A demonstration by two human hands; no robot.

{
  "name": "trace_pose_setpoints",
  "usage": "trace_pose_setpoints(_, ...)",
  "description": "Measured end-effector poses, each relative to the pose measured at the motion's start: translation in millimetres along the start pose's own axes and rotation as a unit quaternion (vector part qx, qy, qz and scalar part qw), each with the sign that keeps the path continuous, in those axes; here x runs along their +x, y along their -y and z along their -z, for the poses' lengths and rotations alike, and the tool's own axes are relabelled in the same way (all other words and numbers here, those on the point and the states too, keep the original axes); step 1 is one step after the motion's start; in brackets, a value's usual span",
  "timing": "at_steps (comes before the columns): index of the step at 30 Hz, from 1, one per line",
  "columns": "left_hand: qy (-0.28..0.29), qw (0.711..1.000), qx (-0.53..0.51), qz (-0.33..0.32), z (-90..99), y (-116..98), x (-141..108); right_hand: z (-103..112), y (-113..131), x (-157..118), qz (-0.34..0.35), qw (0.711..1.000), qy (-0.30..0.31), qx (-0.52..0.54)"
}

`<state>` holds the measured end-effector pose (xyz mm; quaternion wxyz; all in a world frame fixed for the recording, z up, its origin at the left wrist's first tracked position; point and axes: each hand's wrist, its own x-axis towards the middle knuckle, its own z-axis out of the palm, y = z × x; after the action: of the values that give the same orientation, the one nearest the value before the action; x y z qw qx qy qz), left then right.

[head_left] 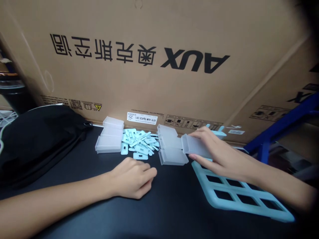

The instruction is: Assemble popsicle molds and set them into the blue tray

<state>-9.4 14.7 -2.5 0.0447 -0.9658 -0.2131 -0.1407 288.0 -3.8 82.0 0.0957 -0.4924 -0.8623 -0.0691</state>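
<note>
My right hand (219, 151) is closed around a translucent plastic box (193, 146), thumb below and fingers over the top. The held box is close beside a group of similar translucent boxes (173, 156) on the dark table. My left hand (134, 177) rests on the table with its fingers curled into a loose fist, and no object shows in it. Just behind that fist lies a pile of flat light-blue plastic pieces (141, 142), some with slots. More translucent boxes (108, 143) stand left of the pile. Under my right forearm is a light-blue frame (211, 192) with several rectangular openings.
A large cardboard carton (124, 83) with upside-down print stands behind the table (159, 212). On the left lies a black fabric bag (42, 142). A blue metal bar (281, 122) slants at the right, near a light-blue piece (219, 132) behind my right hand.
</note>
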Motion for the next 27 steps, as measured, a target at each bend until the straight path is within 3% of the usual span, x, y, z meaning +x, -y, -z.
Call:
trace_pose_setpoints(7,-0.016,0.999,-0.031,0.037,-5.7,-0.8,21.0,-27.2,-6.3,0.3,0.034,0.999,-0.012,0.037)
trace_pose_setpoints(21,-0.001,0.999,-0.047,0.018,-7.4,0.7,23.8,-56.3,-2.2,19.0,0.071,0.997,-0.030,-0.010)
trace_pose_setpoints(27,0.002,0.999,-0.052,0.011,-7.6,2.1,24.2,-58.7,-9.4,16.7,0.032,0.996,-0.075,0.019)
